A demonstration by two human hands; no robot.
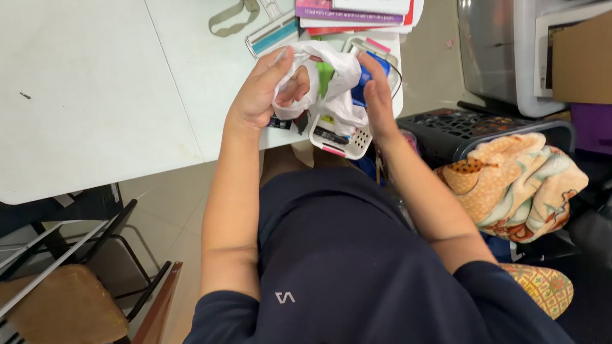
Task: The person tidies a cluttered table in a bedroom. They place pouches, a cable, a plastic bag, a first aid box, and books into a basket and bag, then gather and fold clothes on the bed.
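White laminate covers the folding table [81, 88], which fills the far left of the scene. To the right stand a grey plastic storage bin [499, 33] and, nearer, a patterned orange blanket [514, 185] heaped on a black crate. A stack of books [358, 0] lies at the table's far edge. At the table's near right corner sits a small white perforated basket [351, 143] with small items inside. Over it both hands work a crumpled white plastic bag [331, 72]. The left hand [263, 88], forearm reaching straight out from the body, has its fingers curled, pinching the bag's left side. The right hand [376, 90] grips the bag's right side, seemingly together with a blue object [363, 87], though folds hide most of that. Something green [324, 76] shows inside the bag.
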